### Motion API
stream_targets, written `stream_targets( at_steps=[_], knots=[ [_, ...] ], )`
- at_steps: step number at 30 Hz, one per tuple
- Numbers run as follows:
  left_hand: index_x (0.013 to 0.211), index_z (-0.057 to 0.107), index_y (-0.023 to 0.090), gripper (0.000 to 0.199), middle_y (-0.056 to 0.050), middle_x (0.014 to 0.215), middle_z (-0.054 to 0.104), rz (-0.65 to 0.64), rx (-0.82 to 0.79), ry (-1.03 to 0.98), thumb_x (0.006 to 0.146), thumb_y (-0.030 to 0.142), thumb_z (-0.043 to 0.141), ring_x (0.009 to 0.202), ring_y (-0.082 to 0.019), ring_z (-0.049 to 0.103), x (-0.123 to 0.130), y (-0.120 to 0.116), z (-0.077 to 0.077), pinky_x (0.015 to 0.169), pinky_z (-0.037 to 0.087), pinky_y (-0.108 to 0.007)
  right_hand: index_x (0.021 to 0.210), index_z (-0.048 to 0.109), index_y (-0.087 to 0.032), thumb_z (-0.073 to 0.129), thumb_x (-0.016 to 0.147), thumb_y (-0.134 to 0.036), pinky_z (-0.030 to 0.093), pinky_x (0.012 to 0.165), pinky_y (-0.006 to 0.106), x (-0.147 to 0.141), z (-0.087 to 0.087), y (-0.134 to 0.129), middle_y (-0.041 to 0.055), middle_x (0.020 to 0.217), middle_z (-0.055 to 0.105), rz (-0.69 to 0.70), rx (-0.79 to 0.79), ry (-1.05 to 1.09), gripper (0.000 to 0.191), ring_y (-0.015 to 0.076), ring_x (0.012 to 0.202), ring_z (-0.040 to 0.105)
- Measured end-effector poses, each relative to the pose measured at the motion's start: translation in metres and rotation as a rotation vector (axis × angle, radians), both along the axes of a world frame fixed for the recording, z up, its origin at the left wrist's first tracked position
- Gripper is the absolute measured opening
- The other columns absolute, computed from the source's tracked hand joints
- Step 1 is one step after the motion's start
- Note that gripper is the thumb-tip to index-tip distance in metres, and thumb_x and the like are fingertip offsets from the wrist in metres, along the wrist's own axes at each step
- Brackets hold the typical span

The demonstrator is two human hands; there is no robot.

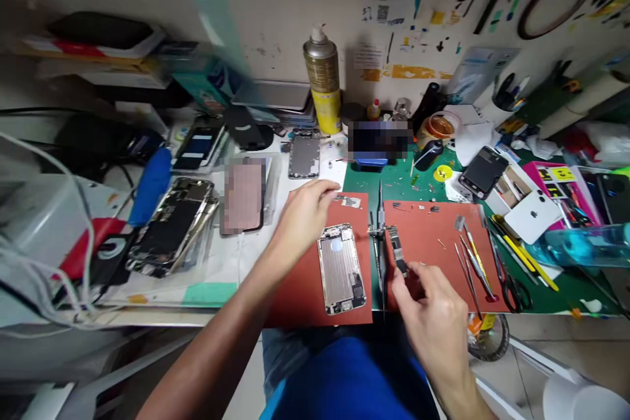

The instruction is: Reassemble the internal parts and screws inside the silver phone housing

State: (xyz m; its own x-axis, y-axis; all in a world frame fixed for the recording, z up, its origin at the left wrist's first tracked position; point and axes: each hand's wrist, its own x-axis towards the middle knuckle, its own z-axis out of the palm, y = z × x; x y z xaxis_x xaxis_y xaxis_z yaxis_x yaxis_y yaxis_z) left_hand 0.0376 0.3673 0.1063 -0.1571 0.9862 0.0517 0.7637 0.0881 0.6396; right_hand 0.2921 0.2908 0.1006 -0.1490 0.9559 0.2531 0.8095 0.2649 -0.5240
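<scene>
An opened phone shell (340, 269) lies on a red mat (305, 289) at the desk's front edge. My left hand (304, 213) rests just above and left of it, fingers curled over the mat's top edge, holding nothing I can make out. My right hand (433, 315) pinches the lower end of a narrow logic board (396, 251), which lies tilted between the two red mats. Black tweezers (380, 236) lie upright beside the board.
A second red mat (438, 236) carries tweezers and small tools (472, 262). A dismantled phone (172, 223) lies at left, a spray can (322, 82) at the back, a white phone back (534, 215) and a blue bottle (581, 244) at right. Cables hang at far left.
</scene>
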Motion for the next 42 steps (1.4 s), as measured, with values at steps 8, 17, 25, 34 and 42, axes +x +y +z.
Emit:
stream_targets(
  at_steps=[8,17,25,34,42],
  knots=[
    [0.122,0.071,0.023,0.022,-0.006,0.118,0.075,0.137,0.149,-0.081,0.107,0.028,0.055,0.113,-0.023,0.069,-0.024,-0.108,-0.051,0.103,0.054,-0.04,0.093,0.074,-0.012,0.04,0.111,-0.03,0.033,0.047,0.032,-0.072,-0.023,-0.002,0.0067,0.077,0.067,0.123,0.101,-0.269,0.042,0.0177,0.051,0.061],
    [0.124,0.072,0.017,0.024,-0.01,0.118,0.067,-0.009,0.252,0.093,0.106,0.018,0.057,0.11,-0.025,0.059,-0.002,-0.105,-0.057,0.096,0.056,-0.042,0.097,0.074,-0.012,0.041,0.111,-0.031,0.033,0.047,0.032,-0.075,-0.03,-0.006,0.0076,0.08,0.069,0.093,0.118,-0.333,0.04,0.0181,0.051,0.062],
    [0.133,0.068,0.012,0.031,-0.015,0.122,0.065,-0.055,0.208,0.228,0.106,0.023,0.058,0.114,-0.031,0.056,0.006,-0.102,-0.06,0.095,0.054,-0.047,0.101,0.075,-0.012,0.043,0.111,-0.033,0.034,0.05,0.032,-0.065,-0.028,-0.003,0.0081,0.084,0.069,0.065,0.104,-0.345,0.039,0.0189,0.056,0.064],
    [0.131,0.067,0.012,0.029,-0.015,0.123,0.063,-0.054,0.178,0.192,0.106,0.023,0.059,0.114,-0.03,0.055,0.005,-0.101,-0.06,0.098,0.053,-0.047,0.102,0.075,-0.011,0.042,0.112,-0.035,0.035,0.05,0.032,-0.064,-0.029,-0.003,0.007,0.082,0.068,0.071,0.099,-0.331,0.042,0.019,0.056,0.064],
    [0.128,0.067,0.013,0.025,-0.014,0.121,0.063,-0.055,0.202,0.174,0.105,0.021,0.06,0.114,-0.028,0.056,0.005,-0.105,-0.058,0.099,0.053,-0.046,0.104,0.075,-0.011,0.044,0.112,-0.036,0.037,0.05,0.031,-0.064,-0.03,-0.002,0.0081,0.084,0.07,0.082,0.062,-0.308,0.041,0.0185,0.057,0.065]
  ],
)
